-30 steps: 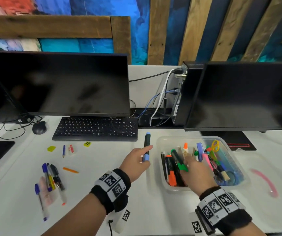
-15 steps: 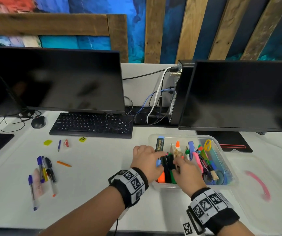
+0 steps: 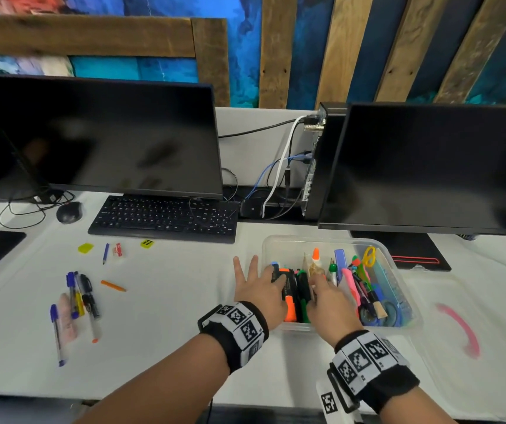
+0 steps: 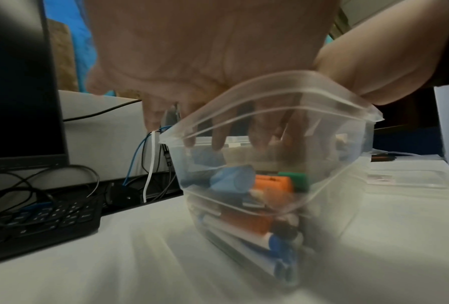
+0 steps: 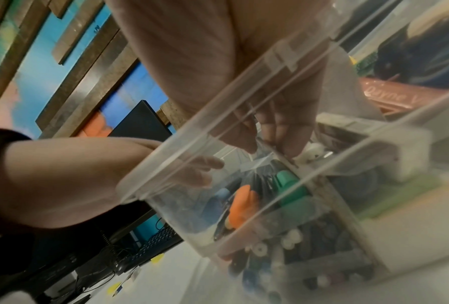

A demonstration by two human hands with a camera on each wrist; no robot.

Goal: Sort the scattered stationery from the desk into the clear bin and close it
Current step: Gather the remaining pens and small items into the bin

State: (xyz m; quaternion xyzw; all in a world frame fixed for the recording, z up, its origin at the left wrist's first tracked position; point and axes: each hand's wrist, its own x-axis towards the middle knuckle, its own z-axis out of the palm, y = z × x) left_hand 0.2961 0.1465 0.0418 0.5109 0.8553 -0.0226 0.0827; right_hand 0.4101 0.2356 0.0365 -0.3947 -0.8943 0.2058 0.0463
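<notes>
Clear plastic: the bin (image 3: 398,270) stands on the white cloth of the desk (image 3: 169,301), just in front of the right monitor (image 3: 429,166), its top open.
Change: a second ago the left hand (image 3: 258,289) held a blue-capped marker (image 3: 274,264) upright beside the bin; now that marker lies inside along the left wall, and the hand is spread out, two fingers outside the rim and the rest over the markers.
Right hand: the right hand (image 3: 329,301) reaches into the bin among the dark markers; fingers bent downward, but whether they pinch one I cannot tell.
Meaning: one more piece is stowed; the job looks partly done, judging by what remains.
Left over: a cluster of pens (image 3: 77,301), an orange crayon (image 3: 113,285), a short blue pencil (image 3: 105,253) and small erasers (image 3: 117,250) lie well apart to the left.
Lid: a flat see-through lid (image 3: 459,347) with a pink strip lies right of the bin, not yet fitted.
Textures: thin glossy walls, a rolled rim, smooth round barrels inside; the cloth is matte and slightly creased.
</notes>
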